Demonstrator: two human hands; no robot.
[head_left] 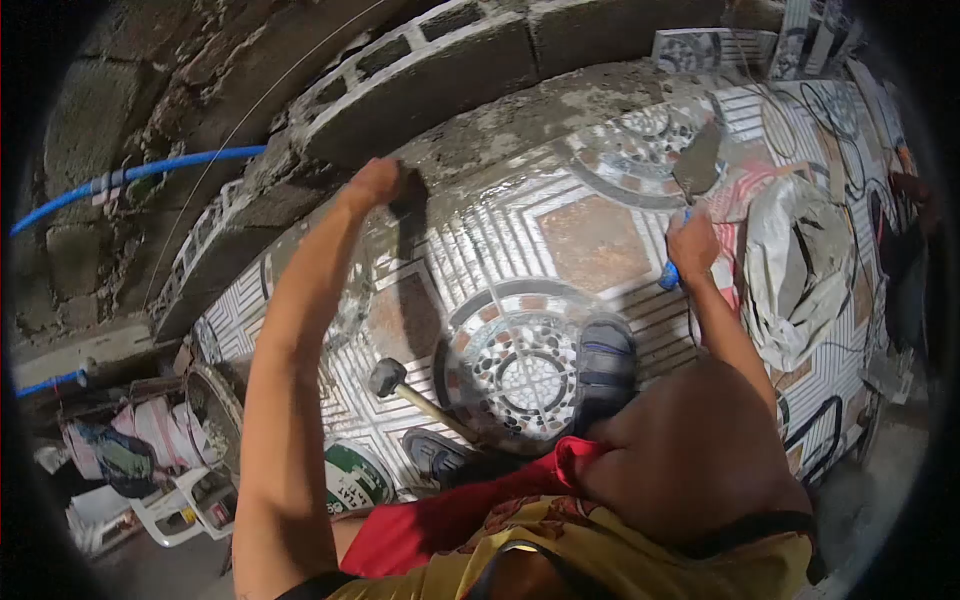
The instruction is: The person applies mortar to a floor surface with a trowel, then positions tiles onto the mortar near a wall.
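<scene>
My right hand (pixel 692 245) is wrapped round the blue handle of a trowel (pixel 700 160). The trowel's pointed blade, with what looks like grey mortar on it, is over the patterned floor tiles (pixel 590 245). At the foot of the block wall (pixel 420 85), my left hand (pixel 378 183) is closed, its knuckles toward me. Whatever it may hold is hidden. Wet grey mortar (pixel 500 140) lies along the joint between wall and tiles, just right of the left hand. A mallet (pixel 388 378) with a dark head and wooden handle rests on the tiles near my shoe.
A white sack (pixel 800 270) lies right of my right hand, with cables (pixel 835 120) behind it. Tile pieces (pixel 715 50) lean at the back right. A green-and-white paint bucket (pixel 355 480) stands by my leg, a white plastic chair (pixel 185 505) at lower left. A blue pipe (pixel 165 168) crosses the wall.
</scene>
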